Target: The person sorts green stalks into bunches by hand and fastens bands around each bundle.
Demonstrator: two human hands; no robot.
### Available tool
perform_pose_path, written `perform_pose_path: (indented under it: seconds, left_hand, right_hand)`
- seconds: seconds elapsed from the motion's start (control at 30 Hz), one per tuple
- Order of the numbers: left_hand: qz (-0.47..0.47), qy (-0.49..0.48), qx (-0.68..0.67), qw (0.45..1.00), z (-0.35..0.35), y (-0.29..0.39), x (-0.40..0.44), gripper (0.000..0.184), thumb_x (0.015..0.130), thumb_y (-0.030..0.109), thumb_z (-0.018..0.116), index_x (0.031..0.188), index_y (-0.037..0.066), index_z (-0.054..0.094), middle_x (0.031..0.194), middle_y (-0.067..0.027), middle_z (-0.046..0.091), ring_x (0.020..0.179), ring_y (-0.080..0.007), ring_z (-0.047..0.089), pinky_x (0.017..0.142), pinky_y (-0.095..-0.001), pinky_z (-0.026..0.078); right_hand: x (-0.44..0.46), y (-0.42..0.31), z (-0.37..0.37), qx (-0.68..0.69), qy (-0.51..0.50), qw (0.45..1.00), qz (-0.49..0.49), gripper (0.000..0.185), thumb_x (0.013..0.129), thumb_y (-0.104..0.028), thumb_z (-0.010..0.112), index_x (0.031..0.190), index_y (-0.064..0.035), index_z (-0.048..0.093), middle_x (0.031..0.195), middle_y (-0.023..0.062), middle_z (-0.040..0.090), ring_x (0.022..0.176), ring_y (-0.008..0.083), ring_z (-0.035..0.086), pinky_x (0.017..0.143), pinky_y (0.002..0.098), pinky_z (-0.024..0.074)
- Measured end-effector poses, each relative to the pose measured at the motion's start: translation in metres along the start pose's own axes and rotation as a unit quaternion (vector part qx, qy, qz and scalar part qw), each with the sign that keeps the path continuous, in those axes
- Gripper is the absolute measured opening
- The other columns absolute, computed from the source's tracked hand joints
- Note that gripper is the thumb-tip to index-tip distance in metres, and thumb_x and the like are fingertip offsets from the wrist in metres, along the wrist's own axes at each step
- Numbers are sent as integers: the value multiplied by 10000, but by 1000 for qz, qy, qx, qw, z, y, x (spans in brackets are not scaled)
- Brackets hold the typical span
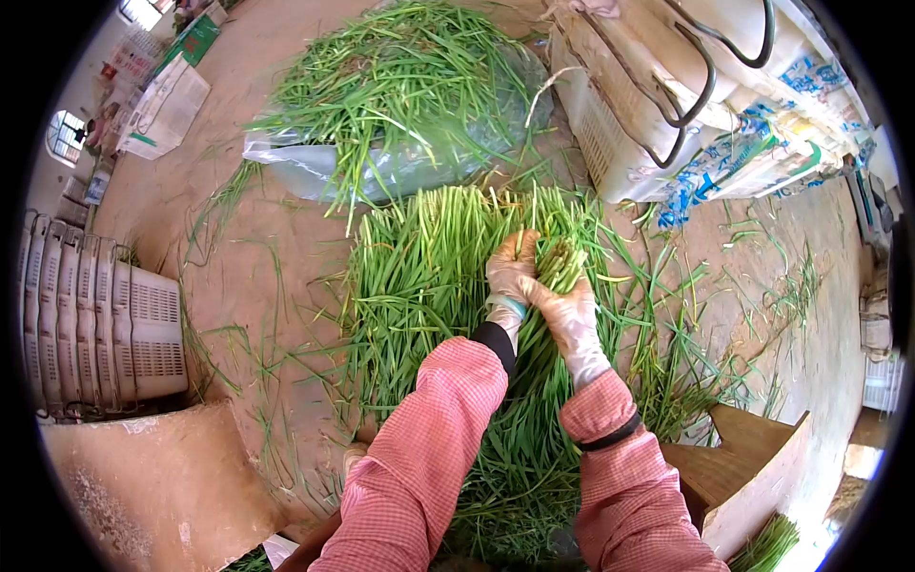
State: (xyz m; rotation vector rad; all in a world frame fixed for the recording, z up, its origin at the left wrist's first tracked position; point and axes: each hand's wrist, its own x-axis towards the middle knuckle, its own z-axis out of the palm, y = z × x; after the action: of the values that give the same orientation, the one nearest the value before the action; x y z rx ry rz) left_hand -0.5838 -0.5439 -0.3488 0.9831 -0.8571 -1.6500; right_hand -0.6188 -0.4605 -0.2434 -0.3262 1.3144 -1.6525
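A thick layer of long green garlic chives (pixel 410 276) lies on the floor before me, cut ends pointing away. My right hand (pixel 569 310), in a thin pale glove, is wrapped round a bunch of garlic chives (pixel 560 265), whose pale cut ends face up. Close beside it, my gloved left hand (pixel 512 274) is closed with its fingers curled, and a yellowish stalk shows at the fingertips. The bunch's leaves run down between my forearms, partly hidden by my hands and sleeves.
Beyond the layer, a loose heap of chives (pixel 400 76) rests on a clear plastic sheet (pixel 305 167). White crates (pixel 596 114) stand at the right, and nested crates (pixel 143 324) at the left. Wooden boards (pixel 162 477) are near, and scattered leaves litter the floor (pixel 229 267).
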Motion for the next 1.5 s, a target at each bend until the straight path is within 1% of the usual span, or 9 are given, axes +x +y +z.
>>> perform_pose_path:
  seconds: [0.03,0.43,0.53,0.63,0.83,1.0,1.2,1.33,1.5]
  left_hand:
    - [-14,-12,-188,982,8,10,-7,117,789,168,626,808,56,650,745,7,622,659,-92,521,641,-244,432]
    - [32,141,459,877,-78,51,48,385,813,284,577,1042,-26,561,953,-190,603,800,-249,570,739,-318,442]
    - [-5,-19,645,764,-50,138,20,633,768,337,612,1233,-24,378,1134,-220,499,1022,-286,505,910,-314,378]
    - [234,-97,270,929,9,230,-73,680,769,340,612,1289,13,319,1331,-161,316,1194,-270,357,1015,-327,261]
    - [-186,-659,-65,726,48,244,-237,1029,686,546,622,1362,59,17,1392,-152,176,1247,-251,256,1039,-386,176]
    - [-504,-568,-155,632,-22,272,-381,924,687,367,683,1347,20,138,1327,-167,304,1052,-231,480,837,-331,416]
    - [-490,-375,-24,787,-60,323,-484,590,693,27,653,1217,44,381,1079,-97,556,601,-103,529,509,-217,449]
    - [-223,-401,352,816,-95,396,-427,443,692,155,713,1088,52,545,970,-32,599,823,-104,551,732,-223,446]
    - [101,-328,850,400,-65,506,-389,319,722,312,620,963,105,597,807,-155,607,746,-292,588,665,-342,462]
  right_hand:
    - [3,1,2,-47,53,997,-2,554,676,-84,721,1126,12,414,1029,85,547,887,187,529,821,258,439]
    - [-133,-159,-69,12,52,923,-381,242,753,-221,609,931,-65,558,898,63,565,798,156,549,825,316,444]
    - [-144,-210,-88,-428,62,758,-488,217,777,-221,582,885,-32,579,779,62,599,708,170,567,680,281,459]
    - [-140,-205,-74,43,27,990,-131,303,671,-76,673,931,-11,532,772,86,597,689,169,575,657,300,483]
    - [-227,-204,-31,185,-140,971,-64,311,687,-89,678,935,-5,509,811,75,583,704,168,580,651,290,493]
    - [-281,-207,-32,253,-135,952,-104,265,720,-97,643,932,-19,506,779,87,578,694,201,574,634,313,500]
    - [-328,-209,-41,204,-128,965,-103,340,753,-122,638,1041,10,517,877,92,615,772,180,597,693,309,511]
    - [-389,-144,-73,366,-299,880,42,749,715,-445,632,1262,-61,295,1308,152,320,1093,309,458,746,422,503]
    - [-424,-63,8,250,-227,908,249,414,777,-359,616,1076,-95,501,885,62,582,637,153,559,398,269,397]
